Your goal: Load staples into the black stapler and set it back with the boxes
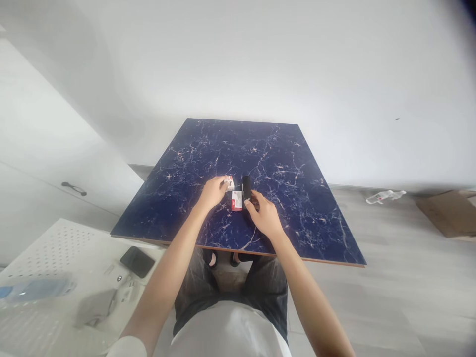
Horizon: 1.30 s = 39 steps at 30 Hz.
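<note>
Pinched in the fingers of my left hand (214, 192) is a small white-and-red box (229, 183), partly covered by the fingertips. A second white-and-red box (237, 201) lies on the dark blue marbled table (208, 148), between my hands. Just right of it is a long black object that looks like a stapler (246, 187), with a thin bright strip along its left side. My right hand (265, 214) is closed around its near end, thumb on the left and fingers on the right. The hand hides part of it.
A white perforated surface (55, 248) at lower left bears a dark phone (137, 261), a clear bottle (40, 288) and a grey pouch (96, 306). On the floor at right lie a crumpled clear bottle (386, 197) and a cardboard box (448, 213). A wall stands behind the table.
</note>
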{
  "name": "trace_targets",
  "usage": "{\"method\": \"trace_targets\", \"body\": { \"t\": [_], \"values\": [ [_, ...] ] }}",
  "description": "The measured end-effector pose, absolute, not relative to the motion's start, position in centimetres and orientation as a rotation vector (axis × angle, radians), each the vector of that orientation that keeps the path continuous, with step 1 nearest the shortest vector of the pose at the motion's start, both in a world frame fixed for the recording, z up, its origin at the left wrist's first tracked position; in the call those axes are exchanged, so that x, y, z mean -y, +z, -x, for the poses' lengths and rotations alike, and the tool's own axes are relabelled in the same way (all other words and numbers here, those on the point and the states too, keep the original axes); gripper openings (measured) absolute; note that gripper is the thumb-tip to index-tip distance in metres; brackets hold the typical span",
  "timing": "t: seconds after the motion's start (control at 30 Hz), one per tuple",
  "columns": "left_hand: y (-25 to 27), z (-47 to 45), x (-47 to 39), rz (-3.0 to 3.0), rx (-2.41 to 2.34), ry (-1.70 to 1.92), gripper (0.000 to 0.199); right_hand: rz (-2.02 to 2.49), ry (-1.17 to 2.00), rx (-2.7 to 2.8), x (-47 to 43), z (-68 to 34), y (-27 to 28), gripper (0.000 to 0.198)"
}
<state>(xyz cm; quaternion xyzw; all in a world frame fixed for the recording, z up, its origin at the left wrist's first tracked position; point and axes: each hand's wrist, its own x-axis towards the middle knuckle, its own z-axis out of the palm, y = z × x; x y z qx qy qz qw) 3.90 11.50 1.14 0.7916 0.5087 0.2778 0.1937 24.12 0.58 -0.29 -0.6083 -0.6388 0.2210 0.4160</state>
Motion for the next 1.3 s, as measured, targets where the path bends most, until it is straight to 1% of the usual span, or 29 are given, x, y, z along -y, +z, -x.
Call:
{"method": "trace_targets", "body": {
  "t": [0.13, 0.27, 0.3, 0.37, 0.4, 0.43, 0.5, 0.6, 0.67, 0.8, 0.83, 0.97, 1.1, 1.2, 1.3],
  "values": [
    [1.7, -5.4, -10.8, -2.192, -1.172, 0.708, 0.037, 1.498, 0.585, 1.593, -0.5, -24.1, -0.1, 0.039],
    [2.2, -4.0, -9.6, -2.150, -1.074, 0.580, 0.045, 1.477, 0.576, 1.598, -0.4, -24.1, -0.2, 0.042],
    [2.3, -3.3, -9.3, -2.159, -1.048, 0.532, 0.053, 1.471, 0.571, 1.595, -0.4, -24.0, -0.2, 0.044],
    [2.6, -2.1, -8.7, -2.197, -0.975, 0.441, 0.076, 1.461, 0.560, 1.598, -0.3, -24.0, -0.3, 0.051],
    [2.6, -1.7, -8.5, -2.212, -0.946, 0.413, 0.084, 1.458, 0.551, 1.609, -0.2, -24.0, -0.3, 0.055],
    [2.6, -1.4, -8.2, -2.216, -0.929, 0.403, 0.086, 1.455, 0.539, 1.627, -0.2, -24.0, -0.2, 0.060],
    [2.3, -1.5, -7.8, -2.186, -0.909, 0.434, 0.077, 1.457, 0.511, 1.662, -0.1, -24.1, -0.2, 0.066],
    [1.8, -2.4, -7.3, -2.130, -0.891, 0.518, 0.064, 1.454, 0.502, 1.678, -0.1, -24.2, -0.2, 0.068],
    [1.7, -2.8, -7.3, -2.126, -0.898, 0.544, 0.063, 1.438, 0.512, 1.675, -0.1, -24.3, -0.3, 0.068],
    [2.1, -2.9, -7.5, -2.201, -0.960, 0.537, 0.076, 1.434, 0.515, 1.667, -0.1, -24.3, -0.5, 0.068],
    [2.4, -2.9, -7.6, -2.262, -0.977, 0.521, 0.075, 1.441, 0.517, 1.666, -0.1, -24.3, -0.6, 0.068],
    [3.2, -3.9, -8.4, -2.548, -1.011, 0.424, 0.055, 1.464, 0.527, 1.634, -0.2, -24.8, -0.5, 0.061],
    [3.4, -7.1, -9.5, -2.672, -0.991, 0.349, 0.050, 1.523, 0.486, 1.590, -0.7, -27.0, -0.2, 0.052],
    [3.2, -10.8, -10.4, -2.744, -0.929, 0.345, 0.044, 1.590, 0.458, 1.540, -1.2, -30.0, -0.3, 0.053],
    [2.8, -15.1, -11.2, -2.778, -0.914, 0.361, 0.048, 1.661, 0.395, 1.488, -1.9, -33.5, -0.5, 0.055]
  ]
}}
